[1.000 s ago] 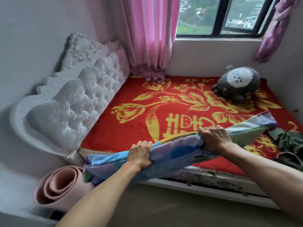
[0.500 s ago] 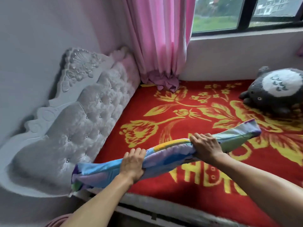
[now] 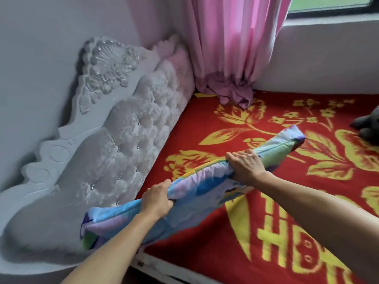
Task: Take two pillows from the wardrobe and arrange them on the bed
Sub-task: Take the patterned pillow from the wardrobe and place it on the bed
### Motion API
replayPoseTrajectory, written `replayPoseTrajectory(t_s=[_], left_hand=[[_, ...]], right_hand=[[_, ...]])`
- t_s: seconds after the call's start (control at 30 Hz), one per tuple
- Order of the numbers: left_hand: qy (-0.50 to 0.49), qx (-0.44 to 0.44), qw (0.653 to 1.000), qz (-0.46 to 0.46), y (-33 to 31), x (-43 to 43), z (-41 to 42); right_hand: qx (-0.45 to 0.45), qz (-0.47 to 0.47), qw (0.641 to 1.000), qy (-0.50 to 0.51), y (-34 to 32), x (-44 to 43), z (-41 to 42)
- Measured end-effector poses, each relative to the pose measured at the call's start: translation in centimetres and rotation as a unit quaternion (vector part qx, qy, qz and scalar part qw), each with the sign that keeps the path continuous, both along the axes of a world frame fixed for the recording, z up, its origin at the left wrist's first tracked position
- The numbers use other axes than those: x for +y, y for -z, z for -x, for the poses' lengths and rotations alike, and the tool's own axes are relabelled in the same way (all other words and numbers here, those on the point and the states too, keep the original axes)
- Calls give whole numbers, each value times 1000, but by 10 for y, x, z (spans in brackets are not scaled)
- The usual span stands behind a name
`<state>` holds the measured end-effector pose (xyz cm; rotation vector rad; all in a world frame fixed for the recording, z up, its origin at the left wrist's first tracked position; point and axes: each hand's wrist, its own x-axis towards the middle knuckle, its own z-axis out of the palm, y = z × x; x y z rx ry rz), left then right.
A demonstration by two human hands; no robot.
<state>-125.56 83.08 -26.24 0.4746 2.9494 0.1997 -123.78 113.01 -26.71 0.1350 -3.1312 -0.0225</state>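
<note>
A flat pillow (image 3: 196,189) in a blue, lilac and green patchwork cover hangs over the near left part of the bed (image 3: 266,238), which has a red blanket with yellow flowers. My left hand (image 3: 156,198) grips the pillow's upper edge near its lower left end. My right hand (image 3: 245,167) grips the same edge further right, fingers curled over it. The pillow slants from lower left to upper right, its left end close to the tufted white headboard (image 3: 123,144). Only one pillow is in view.
A pink curtain (image 3: 231,48) hangs to the bed's far corner under the window sill (image 3: 328,19). Part of a grey plush toy (image 3: 367,125) lies at the right edge. A white wall stands behind the headboard.
I have moved closer over the bed; the pillow and both hands have gone forward and left toward the headboard. The floor and rolled mat have left the view.
</note>
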Motion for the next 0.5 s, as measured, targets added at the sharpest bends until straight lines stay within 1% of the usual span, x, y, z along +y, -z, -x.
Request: replayPoseTrajectory(t_s=[0.1, 0.2, 0.3, 0.4, 0.5], left_hand=[[-13, -36, 998, -49, 17, -3, 58], [-13, -98, 990, -104, 44, -7, 117], [-9, -129, 985, -115, 77, -12, 158], [-16, -147, 982, -114, 100, -21, 186], [-13, -160, 980, -115, 111, -36, 208]], right_hand=[[21, -18, 999, 36, 4, -6, 49], [32, -28, 995, 88, 18, -17, 96], [-15, -32, 988, 150, 48, -38, 129], [-54, -21, 977, 206, 79, -60, 146], [-64, -21, 973, 219, 87, -74, 163]])
